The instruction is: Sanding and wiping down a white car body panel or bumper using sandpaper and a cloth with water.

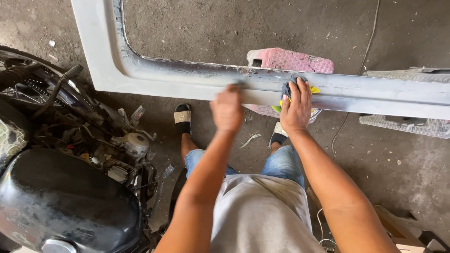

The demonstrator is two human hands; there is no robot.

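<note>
Plainly, the risks here run from the clutter on the left to the loose props on the right. A motorbike (61, 187) stands just beside the person's left leg, its engine parts and cables jutting toward the knee; a step back or sideways could catch on them, I judge. The pale panel (197, 84), a large frame with an open middle, lies across the view at about waist height, its lower rail scuffed to bare metal. The left hand (227, 108) is curled against that rail, blurred, fingers closed over something small and dark at the edge; I cannot tell what it grips. If it pushes hard along the rail, the knuckles could scrape the raw edge. The right hand (296, 107) lies flat on the rail, fingers spread narrow and pressing down a grey and yellow cloth (287, 92). A pink stool (290, 60) props the panel under that hand, and a metal stand (408, 122) carries it further right. Neither looks fixed to the panel, so uneven pressure from the two hands could slide or tip it off its props, toward the sandalled feet (183, 118) below. A thin cord (338, 131) trails over the concrete floor (398, 159) near the right foot and could snag it.
</note>
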